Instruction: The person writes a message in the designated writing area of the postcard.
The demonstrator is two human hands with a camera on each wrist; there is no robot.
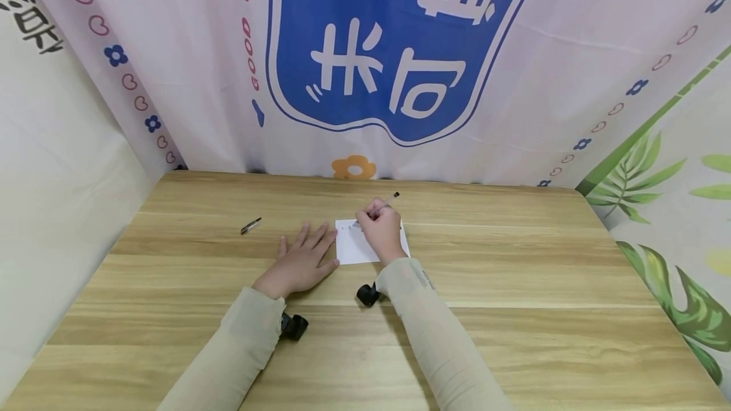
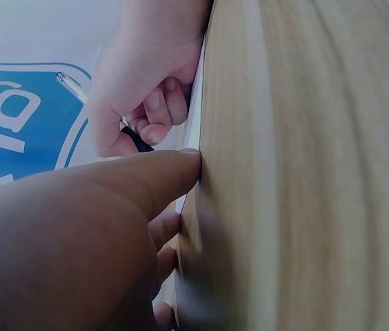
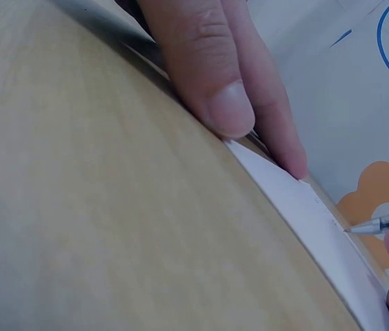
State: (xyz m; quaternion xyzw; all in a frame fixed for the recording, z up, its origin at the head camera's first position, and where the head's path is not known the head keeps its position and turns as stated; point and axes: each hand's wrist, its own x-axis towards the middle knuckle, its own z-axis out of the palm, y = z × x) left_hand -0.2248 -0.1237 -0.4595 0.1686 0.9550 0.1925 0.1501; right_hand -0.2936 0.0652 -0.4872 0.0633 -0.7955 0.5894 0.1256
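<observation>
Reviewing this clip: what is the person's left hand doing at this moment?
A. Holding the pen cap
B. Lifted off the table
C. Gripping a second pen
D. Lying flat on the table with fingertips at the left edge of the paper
D. The left hand lies flat on the table, fingertips at the paper edge, while the right hand holds the pen.
</observation>
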